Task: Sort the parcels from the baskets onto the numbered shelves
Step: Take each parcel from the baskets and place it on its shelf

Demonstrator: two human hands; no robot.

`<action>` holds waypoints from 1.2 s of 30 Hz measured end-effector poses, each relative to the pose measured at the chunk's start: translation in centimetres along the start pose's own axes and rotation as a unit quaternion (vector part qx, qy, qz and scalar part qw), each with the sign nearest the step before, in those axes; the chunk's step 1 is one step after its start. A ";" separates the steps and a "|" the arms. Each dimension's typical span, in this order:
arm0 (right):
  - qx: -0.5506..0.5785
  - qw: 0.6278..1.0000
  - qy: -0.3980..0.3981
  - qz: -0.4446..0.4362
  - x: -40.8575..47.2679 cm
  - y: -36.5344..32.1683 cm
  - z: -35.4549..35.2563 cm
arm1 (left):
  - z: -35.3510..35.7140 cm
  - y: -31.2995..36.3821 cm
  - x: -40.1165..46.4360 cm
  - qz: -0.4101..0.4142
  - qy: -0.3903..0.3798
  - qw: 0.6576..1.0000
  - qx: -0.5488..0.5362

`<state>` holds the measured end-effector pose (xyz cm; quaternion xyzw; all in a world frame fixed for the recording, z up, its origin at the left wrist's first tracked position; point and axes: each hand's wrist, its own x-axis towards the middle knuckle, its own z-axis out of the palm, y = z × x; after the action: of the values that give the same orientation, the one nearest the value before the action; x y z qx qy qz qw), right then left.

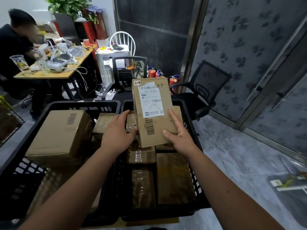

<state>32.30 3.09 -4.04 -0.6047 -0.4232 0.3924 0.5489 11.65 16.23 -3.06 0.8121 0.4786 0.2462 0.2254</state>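
Note:
A flat brown cardboard parcel (149, 103) with a white shipping label and a small tag marked 1-4 is held upright above the right black basket (193, 130). My right hand (177, 136) grips its lower right edge, thumb on the front. My left hand (118, 133) holds its lower left side, fingers behind the box. The right basket holds several more brown parcels (172, 178). The left black basket (33, 133) holds a large cardboard box (58, 136) and smaller ones behind it.
A black mesh office chair (204, 90) stands just beyond the baskets on the right, another (127, 70) behind them. Red fire extinguishers (156, 73) sit by the dark wall. At the left, a person works at a cluttered wooden desk (54, 70). Grey floor lies to the right.

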 end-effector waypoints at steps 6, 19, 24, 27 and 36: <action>-0.054 0.997 -0.044 0.013 0.3 0.0 -0.1 | 0.0 -1.1 -0.2 -0.004 0.023 1.000 0.009; -0.057 0.984 -0.165 -0.017 1.8 -2.4 -3.6 | -0.1 2.5 -3.4 -0.079 0.119 0.988 0.059; -0.034 0.973 -0.225 -0.031 1.8 -2.5 -5.0 | 0.2 4.5 -6.5 -0.121 0.149 0.978 0.080; -0.014 0.966 -0.256 -0.037 1.0 -2.3 -5.3 | 0.8 5.9 -9.3 -0.160 0.196 0.964 0.079; 0.008 0.914 -0.392 -0.100 -4.1 -3.3 -3.2 | -0.5 10.5 -21.3 -0.277 0.346 0.892 0.086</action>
<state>33.69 -1.72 -0.47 -0.3521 -0.6596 0.5445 0.3801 9.39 -7.27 -0.26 0.5266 0.7509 0.3971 0.0339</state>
